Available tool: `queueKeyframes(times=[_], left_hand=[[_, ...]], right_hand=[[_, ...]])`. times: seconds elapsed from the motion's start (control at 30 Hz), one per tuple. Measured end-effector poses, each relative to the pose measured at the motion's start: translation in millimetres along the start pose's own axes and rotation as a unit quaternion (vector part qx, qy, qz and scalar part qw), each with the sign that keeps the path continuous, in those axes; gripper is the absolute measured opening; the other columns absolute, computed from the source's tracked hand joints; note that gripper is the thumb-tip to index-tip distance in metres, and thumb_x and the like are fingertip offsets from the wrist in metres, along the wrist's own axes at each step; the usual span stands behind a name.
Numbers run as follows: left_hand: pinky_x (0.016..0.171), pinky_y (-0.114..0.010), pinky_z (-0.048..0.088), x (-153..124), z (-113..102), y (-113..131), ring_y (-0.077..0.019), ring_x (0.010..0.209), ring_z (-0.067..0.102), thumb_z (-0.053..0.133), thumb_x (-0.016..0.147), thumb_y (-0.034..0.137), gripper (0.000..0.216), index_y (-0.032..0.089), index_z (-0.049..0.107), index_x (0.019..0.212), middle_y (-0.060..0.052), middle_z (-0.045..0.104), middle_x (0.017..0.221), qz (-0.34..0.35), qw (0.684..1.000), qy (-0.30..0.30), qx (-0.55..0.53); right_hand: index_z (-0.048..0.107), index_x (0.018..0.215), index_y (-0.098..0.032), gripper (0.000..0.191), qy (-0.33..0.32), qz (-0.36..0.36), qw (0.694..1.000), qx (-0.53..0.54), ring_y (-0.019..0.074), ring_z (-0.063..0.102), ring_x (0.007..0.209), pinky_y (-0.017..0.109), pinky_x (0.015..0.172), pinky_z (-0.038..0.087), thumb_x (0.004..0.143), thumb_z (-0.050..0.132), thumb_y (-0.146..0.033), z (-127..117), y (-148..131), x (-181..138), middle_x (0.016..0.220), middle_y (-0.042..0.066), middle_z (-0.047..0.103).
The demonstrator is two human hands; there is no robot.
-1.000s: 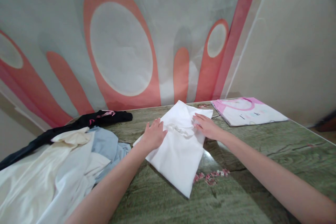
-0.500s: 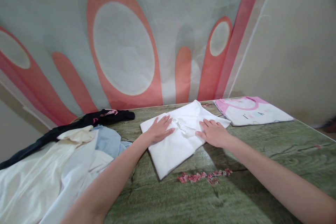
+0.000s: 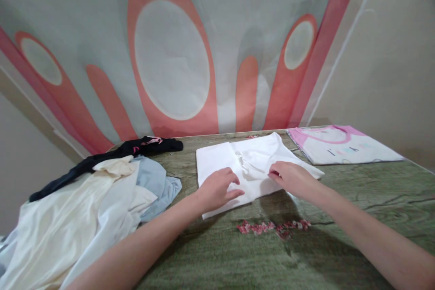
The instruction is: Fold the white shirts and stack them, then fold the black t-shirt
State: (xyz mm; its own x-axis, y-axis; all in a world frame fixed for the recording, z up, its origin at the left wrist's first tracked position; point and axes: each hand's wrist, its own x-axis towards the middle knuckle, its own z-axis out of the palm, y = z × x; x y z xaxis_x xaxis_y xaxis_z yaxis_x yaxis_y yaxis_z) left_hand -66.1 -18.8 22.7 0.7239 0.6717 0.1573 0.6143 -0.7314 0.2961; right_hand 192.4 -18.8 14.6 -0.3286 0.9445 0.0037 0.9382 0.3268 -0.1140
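A folded white garment (image 3: 217,158), probably a shirt, lies on the wood-grain table, with gathered, crinkled fabric near its middle. My left hand (image 3: 219,188) is over its near left part, fingers bent and apart, nothing held. Over the near right part is my right hand (image 3: 292,177); its fingers curl down with a small gap by the thumb, and I see no cloth in them. Both hands cast shadows around the garment's near edge.
To the left, a loose heap of cream and white clothes (image 3: 64,217) lies beside a light blue cloth (image 3: 152,186) and a black garment (image 3: 118,153). A folded pink-and-white shirt (image 3: 353,147) rests at the back right. Behind the table (image 3: 217,258) stands a printed backdrop (image 3: 224,31).
Both hands have come off the flat press on the white garment and drawn nearer to me, fingers now curled. The garment's left part looks squarer and flatter. The view has shifted slightly left.
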Motion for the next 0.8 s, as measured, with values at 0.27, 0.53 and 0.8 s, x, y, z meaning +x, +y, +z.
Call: queueKeyframes(times=[0.27, 0.53, 0.8], left_hand=[[0.064, -0.025, 0.038, -7.1, 19.0, 11.7, -0.0175, 0.076, 0.051, 0.067, 0.066, 0.052, 0.04, 0.018, 0.057, 0.085, -0.002, 0.053, 0.082, -0.049, 0.997, 0.006, -0.056], [0.065, -0.025, 0.038, -6.0, 30.6, 16.6, -0.0163, 0.074, 0.052, 0.064, 0.07, 0.029, 0.015, 0.018, 0.057, 0.078, -0.001, 0.055, 0.078, -0.068, 0.995, 0.048, -0.057], [0.062, -0.023, 0.039, -5.9, 32.8, 16.1, -0.0137, 0.068, 0.051, 0.056, 0.072, 0.02, 0.004, 0.018, 0.057, 0.075, -0.001, 0.057, 0.074, -0.1, 0.985, 0.062, -0.125]], right_hand=[[0.068, 0.078, -0.018, 0.023, -0.017, -0.106, 0.981, 0.162, 0.0194, 0.061, 0.076, 0.027, 0.069, 0.042, 0.074, 0.046, -0.015, 10.3, -38.7, 29.4, 0.081, 0.006, 0.07], [0.061, 0.074, -0.019, 0.019, -0.086, -0.006, 0.894, 0.439, 0.0139, 0.055, 0.044, 0.023, 0.039, 0.042, 0.078, 0.046, -0.028, 34.6, -43.5, 28.5, 0.054, -0.001, 0.058], [0.056, 0.082, -0.017, 0.01, -0.068, 0.031, 0.834, 0.547, 0.0105, 0.055, 0.048, 0.021, 0.044, 0.046, 0.078, 0.048, -0.022, 24.0, -48.6, 30.9, 0.056, -0.004, 0.055]])
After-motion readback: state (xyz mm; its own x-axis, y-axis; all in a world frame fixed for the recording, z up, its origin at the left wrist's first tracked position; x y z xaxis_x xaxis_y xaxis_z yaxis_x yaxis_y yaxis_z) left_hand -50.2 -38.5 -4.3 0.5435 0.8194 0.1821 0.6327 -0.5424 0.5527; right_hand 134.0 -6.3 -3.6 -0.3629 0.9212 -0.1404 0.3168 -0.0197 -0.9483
